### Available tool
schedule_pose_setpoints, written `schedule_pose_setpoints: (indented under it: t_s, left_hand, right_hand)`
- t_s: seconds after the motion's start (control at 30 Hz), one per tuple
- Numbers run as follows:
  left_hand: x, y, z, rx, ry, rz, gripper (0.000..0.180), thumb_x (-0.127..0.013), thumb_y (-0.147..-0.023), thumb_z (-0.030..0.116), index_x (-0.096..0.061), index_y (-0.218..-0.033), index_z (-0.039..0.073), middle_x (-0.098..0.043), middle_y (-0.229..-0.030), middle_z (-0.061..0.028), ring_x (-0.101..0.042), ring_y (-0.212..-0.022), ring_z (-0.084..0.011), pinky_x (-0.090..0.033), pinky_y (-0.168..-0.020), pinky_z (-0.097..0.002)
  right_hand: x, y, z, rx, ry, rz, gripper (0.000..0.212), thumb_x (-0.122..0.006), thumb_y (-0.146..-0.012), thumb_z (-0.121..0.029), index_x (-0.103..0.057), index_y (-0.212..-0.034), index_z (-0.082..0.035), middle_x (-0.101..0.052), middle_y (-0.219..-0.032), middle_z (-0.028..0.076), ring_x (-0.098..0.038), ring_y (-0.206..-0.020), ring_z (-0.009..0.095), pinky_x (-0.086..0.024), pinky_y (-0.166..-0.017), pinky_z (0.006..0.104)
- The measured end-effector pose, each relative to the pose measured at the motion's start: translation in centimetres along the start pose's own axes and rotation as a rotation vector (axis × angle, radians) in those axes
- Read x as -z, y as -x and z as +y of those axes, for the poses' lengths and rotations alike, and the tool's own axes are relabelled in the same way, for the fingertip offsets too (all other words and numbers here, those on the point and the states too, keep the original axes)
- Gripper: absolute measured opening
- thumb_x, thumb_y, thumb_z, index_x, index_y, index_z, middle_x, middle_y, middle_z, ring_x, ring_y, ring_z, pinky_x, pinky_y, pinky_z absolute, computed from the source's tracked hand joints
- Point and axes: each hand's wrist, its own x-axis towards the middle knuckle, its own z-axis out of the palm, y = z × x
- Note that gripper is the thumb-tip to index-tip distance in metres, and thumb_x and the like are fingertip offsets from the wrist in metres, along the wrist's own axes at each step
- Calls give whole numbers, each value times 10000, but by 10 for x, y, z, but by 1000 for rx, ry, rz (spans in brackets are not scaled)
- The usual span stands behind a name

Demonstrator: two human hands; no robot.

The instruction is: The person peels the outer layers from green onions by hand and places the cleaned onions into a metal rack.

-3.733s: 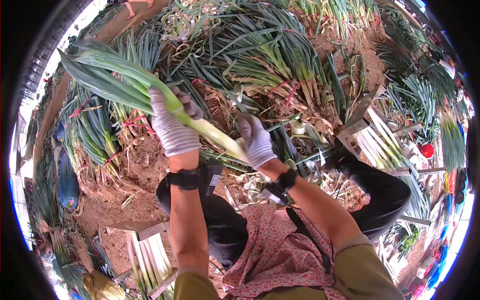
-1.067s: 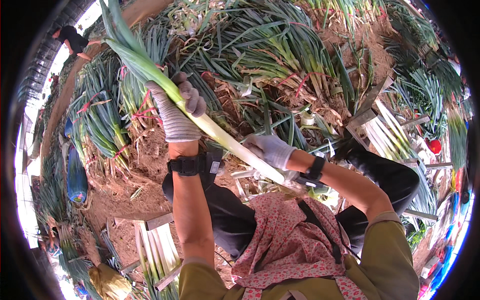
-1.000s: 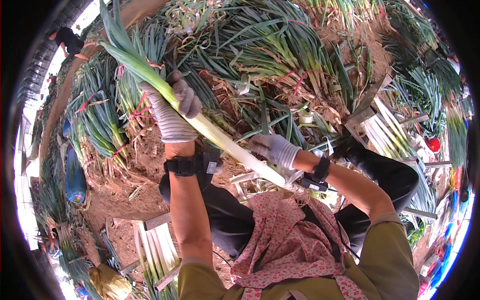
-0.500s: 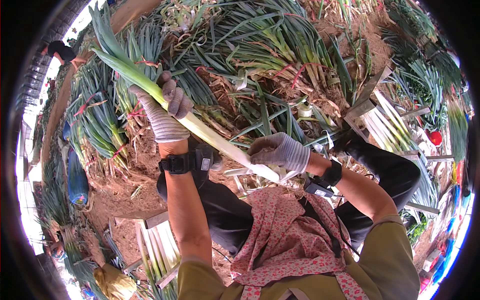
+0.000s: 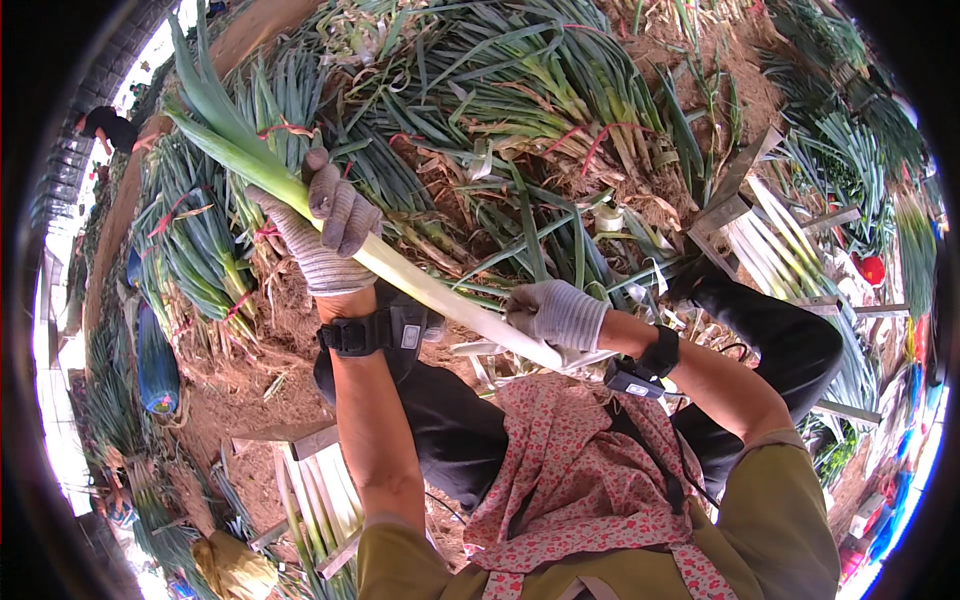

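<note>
A long green onion (image 5: 420,279) slants across in front of me, green leaves up at the left and the bare white end down toward my lap. My left hand (image 5: 318,222), in a grey striped knit glove, is closed around its shaft below the leaves. My right hand (image 5: 560,313), gloved alike, has its fingers curled in against the white lower shaft; the thumb is hidden. A pale strip (image 5: 585,359) shows below the right hand, beside the white end.
Tied bunches of green onions (image 5: 590,110) lie on the brown soil ahead, with another bunch (image 5: 195,230) at the left. Metal racks hold peeled white stalks at the right (image 5: 770,245) and lower left (image 5: 318,485). Loose peelings lie between my knees. A person (image 5: 108,127) is far off at the left.
The green onion has shifted slightly, its leafy end moving left and its white end a little right. My left hand has moved slightly left with it. My right hand has shifted slightly.
</note>
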Motion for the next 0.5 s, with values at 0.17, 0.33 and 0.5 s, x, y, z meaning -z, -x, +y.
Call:
schedule_pose_setpoints:
  t_s: [0.17,0.33,0.5]
  left_hand:
    - [-1,1,6,22,-134,33,770,-448,-767,687,-489,-1032,-36,-470,-563,9,-366,-310,-75,-265,-267,-222]
    - [-2,1,3,33,-204,93,793,-434,-751,708,-506,-1020,-34,-454,-550,18,-343,-305,-75,-204,-265,-227]
    - [-4,-2,-4,23,-187,101,735,-468,-776,660,-481,-1013,-35,-438,-554,17,-347,-311,-61,-256,-267,-211]
  right_hand:
    - [7,3,44,-220,905,-112,235,-621,-802,-247,-620,-921,-45,-633,-762,136,-636,-726,237,-490,-658,314]
    - [25,4,3,290,70,150,246,-647,-797,-151,-614,-999,-15,-636,-864,115,-626,-806,210,-487,-729,303]
    - [27,-3,-24,477,44,-23,230,-653,-792,-130,-619,-984,-8,-627,-876,97,-615,-829,191,-482,-745,299]
